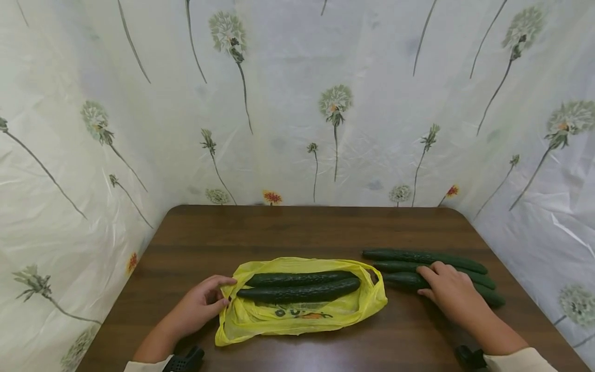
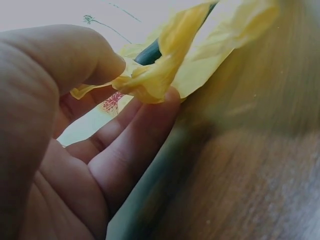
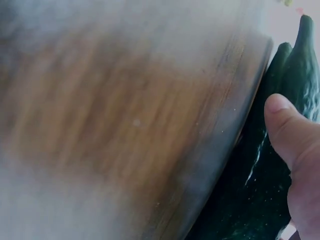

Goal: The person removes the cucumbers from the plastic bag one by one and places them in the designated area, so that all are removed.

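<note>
A yellow plastic bag (image 1: 260, 330) lies with its mouth spread wide, and two dark green cucumbers (image 1: 302, 293) rest side by side inside it. My left hand (image 1: 197, 305) pinches the bag's left edge; in the left wrist view, the gathered yellow plastic (image 2: 155, 80) sits between thumb and fingers. To the right of the bag, three more cucumbers lie close together on the table. My right hand (image 1: 453, 294) is over the nearest cucumber (image 1: 404, 280) of that group, gripping it. Its thumb presses on the dark skin of that cucumber (image 3: 240, 200) in the right wrist view.
The brown wooden table (image 1: 279, 232) has rounded far corners. Behind and at both sides hangs a pale sheet (image 1: 288, 103) printed with dandelions. The farthest cucumber (image 1: 418, 256) and the middle cucumber (image 1: 395, 266) lie just beyond the right hand.
</note>
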A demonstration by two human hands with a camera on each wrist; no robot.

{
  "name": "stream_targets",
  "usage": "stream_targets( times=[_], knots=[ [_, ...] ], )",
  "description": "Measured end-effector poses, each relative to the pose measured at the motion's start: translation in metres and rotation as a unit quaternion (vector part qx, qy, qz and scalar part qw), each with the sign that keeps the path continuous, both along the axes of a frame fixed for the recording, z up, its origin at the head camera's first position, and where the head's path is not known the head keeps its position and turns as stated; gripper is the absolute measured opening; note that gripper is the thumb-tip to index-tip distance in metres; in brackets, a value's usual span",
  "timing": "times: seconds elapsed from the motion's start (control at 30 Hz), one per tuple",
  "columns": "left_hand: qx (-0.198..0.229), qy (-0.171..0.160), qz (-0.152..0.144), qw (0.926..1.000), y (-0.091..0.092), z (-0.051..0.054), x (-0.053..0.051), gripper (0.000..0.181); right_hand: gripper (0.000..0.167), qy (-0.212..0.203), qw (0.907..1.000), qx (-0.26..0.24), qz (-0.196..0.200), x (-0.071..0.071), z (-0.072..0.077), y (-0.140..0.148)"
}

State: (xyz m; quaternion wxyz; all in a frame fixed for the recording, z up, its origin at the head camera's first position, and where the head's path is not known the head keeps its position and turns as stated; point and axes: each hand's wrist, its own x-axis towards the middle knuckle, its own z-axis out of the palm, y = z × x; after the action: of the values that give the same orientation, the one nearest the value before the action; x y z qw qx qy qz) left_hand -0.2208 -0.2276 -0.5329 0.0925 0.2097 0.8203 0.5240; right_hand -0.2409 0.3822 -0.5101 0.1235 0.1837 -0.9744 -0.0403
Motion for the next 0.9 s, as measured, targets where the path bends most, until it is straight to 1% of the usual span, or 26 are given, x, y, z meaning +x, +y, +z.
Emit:
stream_targets(
  times=[0.1, 0.2, 0.33, 0.47, 0.73, 0.9],
  knots=[
    [0.005, 0.002, -0.001, 1.0, 0.0002, -0.0005, 0.0, 0.039, 0.053, 0.008, 1.0, 0.001, 0.0, -0.0014, -0.0008, -0.0005],
    [0.006, 0.005, -0.004, 1.0, 0.0002, 0.0002, -0.0015, 0.039, 0.052, 0.005, 1.0, 0.006, -0.006, -0.0031, -0.0018, -0.0016],
    [0.003, 0.001, -0.007, 1.0, 0.0005, 0.0012, -0.0026, 0.039, 0.054, -0.013, 0.9996, 0.013, -0.019, -0.0039, -0.0024, -0.0028],
    [0.001, -0.002, -0.005, 1.0, 0.0012, -0.0001, -0.0024, 0.039, 0.056, -0.022, 0.9994, 0.011, -0.025, -0.0034, -0.0025, -0.0033],
    [-0.006, -0.001, -0.001, 1.0, 0.0008, -0.0004, -0.0018, 0.039, 0.059, -0.027, 0.9994, -0.015, -0.017, -0.0007, 0.0002, -0.0059],
    [-0.007, -0.003, -0.004, 1.0, -0.0003, -0.0015, -0.0006, 0.039, 0.06, -0.028, 0.9994, -0.019, -0.012, -0.0004, 0.0009, -0.0039]
  ],
)
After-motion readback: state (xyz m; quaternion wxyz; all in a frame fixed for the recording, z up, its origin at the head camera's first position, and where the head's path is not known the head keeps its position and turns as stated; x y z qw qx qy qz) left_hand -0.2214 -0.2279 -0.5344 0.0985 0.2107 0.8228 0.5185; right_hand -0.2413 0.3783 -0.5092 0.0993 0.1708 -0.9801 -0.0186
